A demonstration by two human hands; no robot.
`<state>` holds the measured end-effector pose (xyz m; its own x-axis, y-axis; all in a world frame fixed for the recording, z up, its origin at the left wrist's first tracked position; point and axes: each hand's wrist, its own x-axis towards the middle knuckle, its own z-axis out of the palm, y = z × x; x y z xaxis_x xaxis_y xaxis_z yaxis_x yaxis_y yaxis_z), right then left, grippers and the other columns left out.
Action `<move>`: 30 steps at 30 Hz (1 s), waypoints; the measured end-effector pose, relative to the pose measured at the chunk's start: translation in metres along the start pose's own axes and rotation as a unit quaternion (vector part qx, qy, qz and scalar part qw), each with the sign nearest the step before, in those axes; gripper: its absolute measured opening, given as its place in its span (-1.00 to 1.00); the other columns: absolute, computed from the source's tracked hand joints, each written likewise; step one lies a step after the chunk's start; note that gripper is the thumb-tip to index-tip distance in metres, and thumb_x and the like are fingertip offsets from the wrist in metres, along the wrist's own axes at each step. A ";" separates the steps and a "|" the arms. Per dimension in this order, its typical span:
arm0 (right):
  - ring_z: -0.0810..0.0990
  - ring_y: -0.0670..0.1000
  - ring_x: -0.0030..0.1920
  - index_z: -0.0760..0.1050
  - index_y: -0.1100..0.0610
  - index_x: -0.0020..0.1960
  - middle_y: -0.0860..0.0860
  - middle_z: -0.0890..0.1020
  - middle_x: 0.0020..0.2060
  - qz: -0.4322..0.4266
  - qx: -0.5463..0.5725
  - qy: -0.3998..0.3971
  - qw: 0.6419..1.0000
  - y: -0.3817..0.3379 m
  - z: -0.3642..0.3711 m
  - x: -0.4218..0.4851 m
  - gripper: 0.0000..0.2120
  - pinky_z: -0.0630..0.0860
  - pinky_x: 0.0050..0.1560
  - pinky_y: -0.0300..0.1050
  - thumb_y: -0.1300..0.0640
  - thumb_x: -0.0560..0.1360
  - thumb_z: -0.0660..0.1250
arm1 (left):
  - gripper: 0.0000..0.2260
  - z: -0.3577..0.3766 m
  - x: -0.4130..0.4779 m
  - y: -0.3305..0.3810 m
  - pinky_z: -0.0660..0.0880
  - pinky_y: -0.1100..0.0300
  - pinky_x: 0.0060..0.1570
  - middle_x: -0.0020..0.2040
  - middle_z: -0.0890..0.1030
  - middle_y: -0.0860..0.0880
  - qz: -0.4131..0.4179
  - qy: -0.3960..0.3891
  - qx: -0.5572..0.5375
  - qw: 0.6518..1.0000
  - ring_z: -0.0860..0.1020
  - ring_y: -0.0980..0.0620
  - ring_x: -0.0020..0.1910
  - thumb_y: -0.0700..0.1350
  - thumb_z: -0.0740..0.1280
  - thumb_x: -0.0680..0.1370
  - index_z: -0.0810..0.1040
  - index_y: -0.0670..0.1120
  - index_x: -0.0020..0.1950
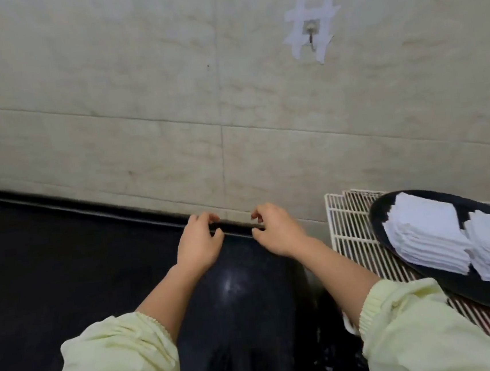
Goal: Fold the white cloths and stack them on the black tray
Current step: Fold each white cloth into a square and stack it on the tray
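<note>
My left hand [198,243] and right hand [275,230] pinch at the black counter [64,247]'s back edge; on what, I cannot tell. Soft, light folded white cloths [428,239] lie stacked on the black oval tray [381,220]; corners suit gripping.

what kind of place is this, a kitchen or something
Probably a restaurant's back-of-house or utility corner: a tiled wall with a taped-on hook, a black counter, and a black tray of folded white cloths on a white wire rack.
</note>
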<state>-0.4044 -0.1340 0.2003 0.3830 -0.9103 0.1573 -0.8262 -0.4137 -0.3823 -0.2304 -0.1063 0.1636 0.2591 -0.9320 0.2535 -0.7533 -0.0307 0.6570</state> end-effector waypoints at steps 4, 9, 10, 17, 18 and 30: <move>0.49 0.14 0.19 0.45 0.15 0.22 0.11 0.52 0.18 -0.044 -0.010 -0.041 0.998 -0.064 0.051 0.015 -0.70 0.44 0.11 -0.05 0.09 0.51 0.29 | -0.76 -0.053 -0.021 -0.069 0.48 0.05 0.09 0.18 0.48 -0.07 -0.052 0.021 0.050 0.997 0.51 -0.07 0.13 -0.08 0.29 0.54 0.49 -0.05 0.20; 0.47 0.10 0.19 0.41 0.14 0.28 0.07 0.48 0.17 -0.097 -0.001 -0.084 0.992 -0.171 0.120 0.021 -0.63 0.46 0.15 -0.03 0.04 0.51 0.30 | -0.75 -0.129 -0.058 -0.167 0.46 0.08 0.04 0.22 0.44 -0.03 -0.109 0.048 0.097 0.988 0.47 -0.03 0.16 -0.06 0.26 0.55 0.47 -0.02 0.22; 0.47 0.09 0.20 0.40 0.13 0.29 0.06 0.47 0.18 -0.109 0.001 -0.091 0.990 -0.197 0.137 0.021 -0.62 0.46 0.15 -0.02 0.04 0.52 0.30 | -0.75 -0.148 -0.068 -0.189 0.45 0.08 0.04 0.22 0.44 -0.03 -0.126 0.058 0.100 0.985 0.47 -0.03 0.15 -0.06 0.26 0.56 0.47 -0.02 0.23; 0.42 0.10 0.24 0.37 0.12 0.31 0.05 0.43 0.21 -0.180 0.002 -0.153 0.972 -0.344 0.237 0.008 -0.61 0.44 0.20 0.04 0.01 0.53 0.29 | -0.74 -0.244 -0.139 -0.317 0.48 0.03 0.13 0.25 0.44 -0.07 -0.221 0.095 0.122 0.963 0.48 -0.06 0.16 -0.06 0.27 0.56 0.46 -0.04 0.25; 0.42 0.10 0.25 0.37 0.11 0.31 0.05 0.43 0.22 -0.191 0.001 -0.163 0.968 -0.363 0.247 0.006 -0.62 0.43 0.20 0.05 0.02 0.54 0.28 | -0.73 -0.257 -0.150 -0.332 0.47 0.03 0.14 0.25 0.44 -0.08 -0.236 0.101 0.127 0.958 0.47 -0.08 0.17 -0.06 0.27 0.56 0.45 -0.04 0.25; 0.38 0.16 0.31 0.34 0.10 0.35 0.10 0.41 0.29 -0.388 -0.013 -0.251 0.887 -0.621 0.364 -0.030 -0.58 0.41 0.23 0.08 0.00 0.54 0.28 | -0.66 -0.436 -0.289 -0.488 0.41 -0.02 0.21 0.28 0.41 -0.14 -0.439 0.205 0.134 0.865 0.43 -0.17 0.22 -0.04 0.29 0.53 0.43 -0.04 0.29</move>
<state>0.2475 0.1558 0.1012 0.9708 -0.2315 -0.0634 -0.2396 -0.9187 -0.3140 0.3258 0.3354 0.0797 0.9528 -0.3034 0.0069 -0.2569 -0.7945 0.5502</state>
